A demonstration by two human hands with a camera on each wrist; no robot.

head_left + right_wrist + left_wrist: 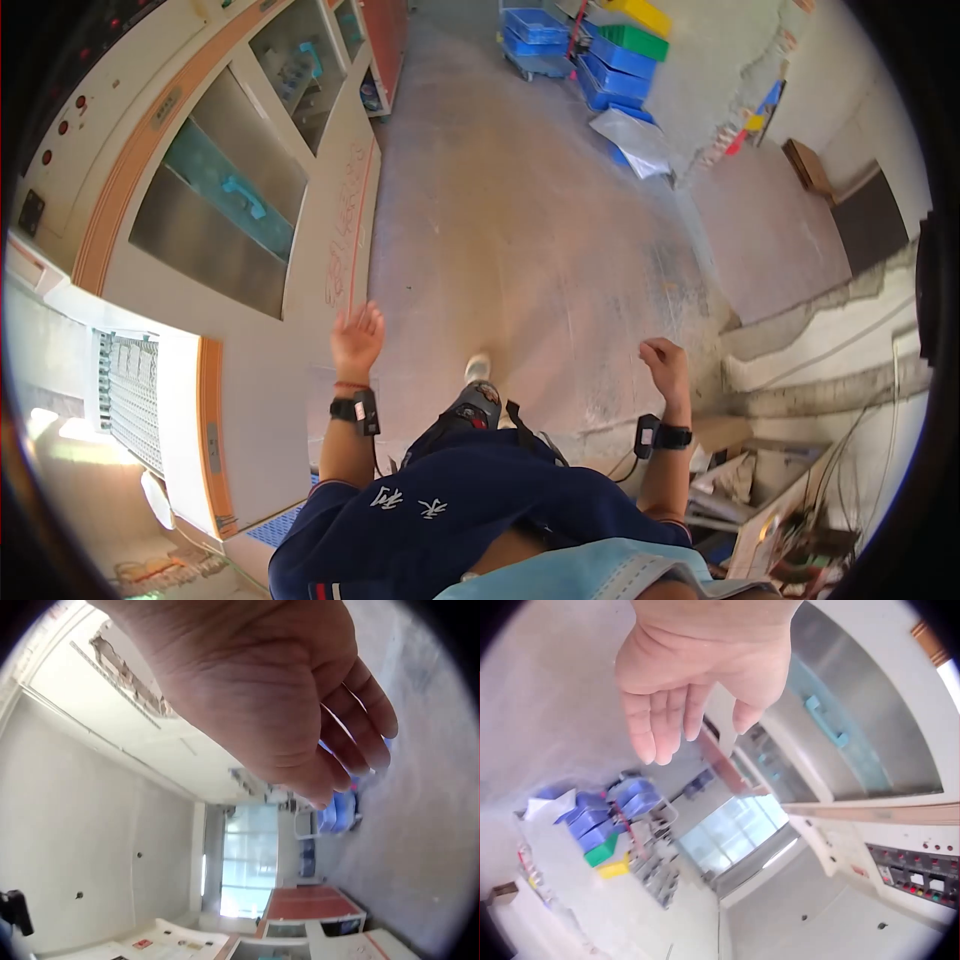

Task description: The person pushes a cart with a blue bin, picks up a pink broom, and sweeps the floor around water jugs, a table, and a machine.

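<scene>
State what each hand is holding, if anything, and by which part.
Nothing is held: the left hand is empty, and so is the loosely curled right hand.

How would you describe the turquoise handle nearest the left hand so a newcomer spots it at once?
In the head view, find the white cabinet on the picture's left, beside the left hand. Across its grey panel nearest that hand runs a turquoise band, and the handle sits on it. Unlike the second turquoise handle, higher in the picture, it is on the larger-looking panel.
</scene>
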